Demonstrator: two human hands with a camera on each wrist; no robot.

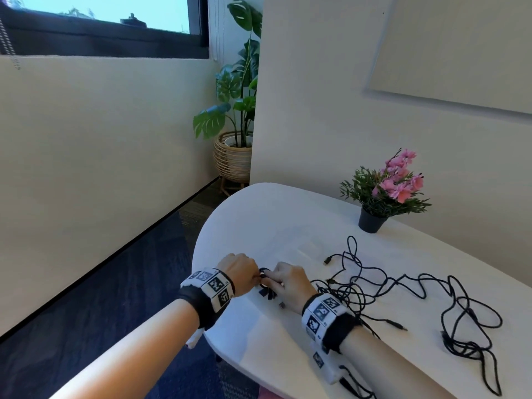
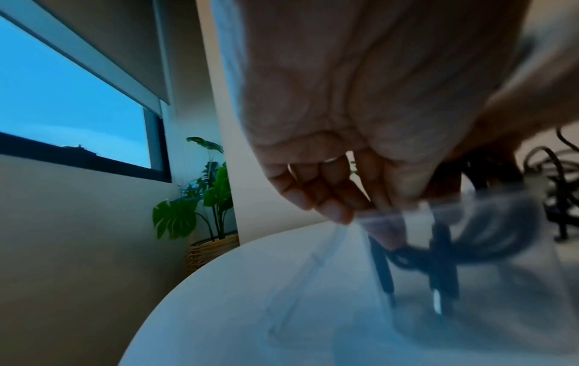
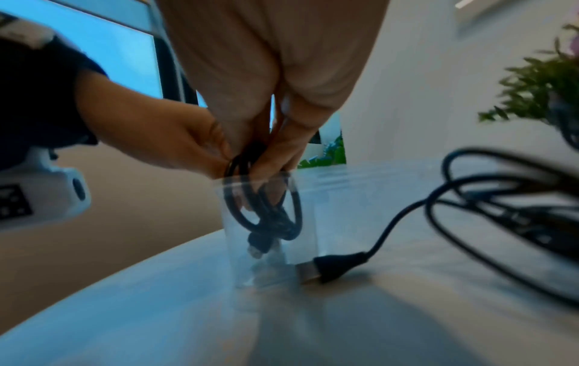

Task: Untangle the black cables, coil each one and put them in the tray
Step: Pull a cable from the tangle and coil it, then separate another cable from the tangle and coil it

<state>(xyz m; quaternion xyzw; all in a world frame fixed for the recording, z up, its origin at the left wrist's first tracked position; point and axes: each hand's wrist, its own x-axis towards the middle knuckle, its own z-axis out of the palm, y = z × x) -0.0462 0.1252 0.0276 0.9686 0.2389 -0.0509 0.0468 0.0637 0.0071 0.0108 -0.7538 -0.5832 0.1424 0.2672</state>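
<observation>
Far left, floor corner: big leafy plant (image 1: 230, 90) in a woven basket.

My left hand (image 1: 240, 273), near the desk's (image 1: 259, 226) left edge: fingers curled, grip pinching the rim of a clear plastic bag (image 3: 269, 222) that stands upright on the desk.

My right hand (image 1: 289, 283), just beside and touching the left: grip clenched around a coiled black cable (image 3: 266, 213), fingers reaching down into the bag's mouth. Coil sits partly inside the bag, plug ends hanging low.

Just right of the bag: a loose USB plug (image 3: 332, 267) lying flat on the desk.

Further right: the remaining black cables (image 1: 403, 292), spread in a loose tangle.

Behind the tangle, near the wall: small pot of pink flowers (image 1: 385, 191).
</observation>
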